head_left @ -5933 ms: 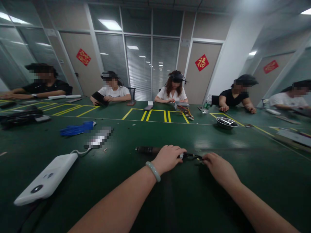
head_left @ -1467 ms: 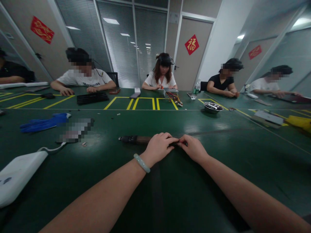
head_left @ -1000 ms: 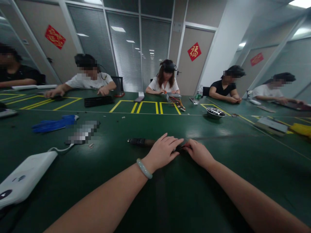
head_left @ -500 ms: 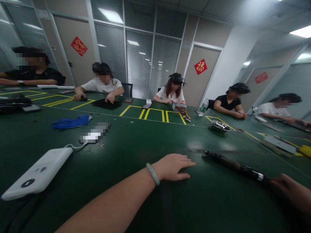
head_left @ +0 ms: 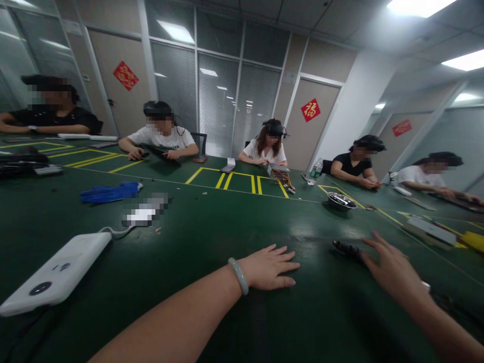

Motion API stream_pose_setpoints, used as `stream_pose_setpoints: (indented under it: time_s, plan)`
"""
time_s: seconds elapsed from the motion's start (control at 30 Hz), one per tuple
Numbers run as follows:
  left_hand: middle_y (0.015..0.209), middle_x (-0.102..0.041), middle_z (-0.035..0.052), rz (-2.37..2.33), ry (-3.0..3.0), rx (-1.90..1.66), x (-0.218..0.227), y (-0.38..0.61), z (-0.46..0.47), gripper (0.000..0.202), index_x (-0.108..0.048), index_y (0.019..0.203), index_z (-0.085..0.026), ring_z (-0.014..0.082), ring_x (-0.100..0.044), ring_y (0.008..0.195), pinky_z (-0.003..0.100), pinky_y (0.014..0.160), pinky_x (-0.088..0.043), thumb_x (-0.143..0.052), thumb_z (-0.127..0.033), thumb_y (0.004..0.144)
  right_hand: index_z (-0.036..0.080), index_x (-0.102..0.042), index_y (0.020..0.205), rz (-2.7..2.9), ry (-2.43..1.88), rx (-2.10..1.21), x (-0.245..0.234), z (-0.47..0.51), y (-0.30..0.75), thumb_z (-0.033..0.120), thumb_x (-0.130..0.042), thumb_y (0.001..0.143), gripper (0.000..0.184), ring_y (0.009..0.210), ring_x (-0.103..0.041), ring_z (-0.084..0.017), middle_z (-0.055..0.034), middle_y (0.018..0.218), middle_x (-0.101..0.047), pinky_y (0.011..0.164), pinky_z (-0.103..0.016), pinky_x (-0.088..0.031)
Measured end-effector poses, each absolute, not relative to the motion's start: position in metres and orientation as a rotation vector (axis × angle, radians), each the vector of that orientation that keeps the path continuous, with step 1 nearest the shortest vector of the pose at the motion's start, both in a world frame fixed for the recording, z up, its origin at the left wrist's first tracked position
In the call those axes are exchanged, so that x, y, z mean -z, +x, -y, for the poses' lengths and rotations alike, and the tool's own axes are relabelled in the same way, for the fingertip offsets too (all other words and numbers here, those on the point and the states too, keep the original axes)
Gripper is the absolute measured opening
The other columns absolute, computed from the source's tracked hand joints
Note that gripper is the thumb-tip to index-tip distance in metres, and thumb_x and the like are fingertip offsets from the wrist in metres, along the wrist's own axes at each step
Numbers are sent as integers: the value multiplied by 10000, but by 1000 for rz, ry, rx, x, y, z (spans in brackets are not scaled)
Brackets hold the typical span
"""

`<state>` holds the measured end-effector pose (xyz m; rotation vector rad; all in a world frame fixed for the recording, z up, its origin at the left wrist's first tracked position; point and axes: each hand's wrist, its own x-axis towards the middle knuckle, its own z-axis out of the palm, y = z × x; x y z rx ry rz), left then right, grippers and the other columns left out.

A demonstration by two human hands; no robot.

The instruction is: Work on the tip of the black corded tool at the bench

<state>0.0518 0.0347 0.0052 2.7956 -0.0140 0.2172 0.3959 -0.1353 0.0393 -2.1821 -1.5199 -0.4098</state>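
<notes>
My left hand [head_left: 269, 267] lies palm down on the green tabletop, fingers spread, with a pale bangle [head_left: 238, 276] at the wrist. Nothing is in it. To its right, a black pen-shaped electric screwdriver [head_left: 346, 249] points its tip leftward. My right hand [head_left: 395, 269] is over the screwdriver's barrel, its thumb and fingers apart on either side and slightly blurred. The hand hides the middle of the barrel; a silver ring [head_left: 426, 286] shows beyond the wrist. Whether the fingers touch the barrel is not clear.
On the left lie a white power bank [head_left: 60, 269] cabled to a phone [head_left: 145, 214], and a blue glove [head_left: 111, 192]. A metal bowl [head_left: 341, 201], water bottle [head_left: 315, 172] and wired metal box [head_left: 278, 170] stand farther off. Several people sit across the table.
My right hand has let go of the screwdriver's rear end and moved forward over its barrel. The screwdriver has shifted a little right. My left hand's fingers have spread wider.
</notes>
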Motion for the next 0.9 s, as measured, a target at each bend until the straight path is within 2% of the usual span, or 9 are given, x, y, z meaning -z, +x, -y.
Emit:
stream_pose_setpoints:
  time_s: [0.07,0.13,0.17,0.23,0.33,0.47,0.6,0.77,0.9]
  plan:
    - [1539,-214,53,-2,2819,-252,-3,52,-34,567,-275,1463,-260,264,-145,1421,524,1134,-167,-239,-539,971,357,-549,1229,1761,-1995,273,-44,99,319,476,-464,865,393,1299,-399,-285,-78,1421,-421,1043,-502,-345]
    - [1527,-254,46,0,2854,-313,3,55,-33,518,-292,1457,-260,251,-175,1417,501,1143,-168,-256,-470,985,406,-491,1291,1981,-1802,115,-45,71,249,400,-472,889,402,1336,-351,-242,14,1441,-402,1095,-481,-303]
    - [1521,-271,36,-3,2873,-333,7,57,-32,495,-300,1454,-268,243,-192,1413,479,1149,-169,-290,-419,982,406,-468,1318,2078,-1726,12,-44,60,220,388,-470,895,423,1337,-351,-237,32,1438,-406,1103,-472,-297]
    - [1514,-291,13,-42,2903,-335,15,63,-31,514,-320,1446,-294,247,-221,1404,443,1155,-183,-395,-327,938,371,-446,1357,2228,-1597,-198,-38,46,179,406,-451,911,448,1324,-370,-239,31,1419,-437,1111,-460,-289]
    - [1518,-278,-3,-177,2902,-296,23,68,-30,612,-345,1434,-321,288,-230,1397,447,1148,-203,-519,-287,848,311,-456,1369,2304,-1491,-397,-29,40,154,443,-386,943,451,1306,-391,-235,0,1380,-489,1119,-458,-260]
    - [1542,-193,-42,-71,2876,-333,16,62,-30,670,-290,1454,-336,273,-182,1412,440,1154,-187,-529,-280,830,294,-426,1391,2290,-1446,-477,-25,43,161,477,-389,946,483,1321,-364,-230,-16,1410,-454,1130,-448,-220]
    - [1517,-268,-50,-56,2827,-335,-2,51,-30,669,-313,1444,-342,279,-212,1401,422,1131,-256,-535,-270,818,304,-423,1390,2278,-1440,-499,-25,42,167,484,-407,940,485,1314,-369,-219,-8,1402,-464,1129,-429,-218]
    - [1565,-96,-19,-20,2819,-122,-14,49,-33,622,-230,1477,-265,236,-50,1431,420,1166,-91,-424,-293,887,263,-443,1380,2306,-1393,-498,-25,36,168,476,-428,928,500,1292,-394,-240,-38,1390,-477,1110,-436,-245]
    - [1571,-61,11,6,2762,-89,-13,51,-35,641,-215,1479,-237,247,23,1431,480,1157,-54,-418,-342,880,296,-447,1370,2283,-1403,-518,-23,34,172,487,-434,924,485,1291,-393,-220,0,1383,-484,1124,-420,-226]
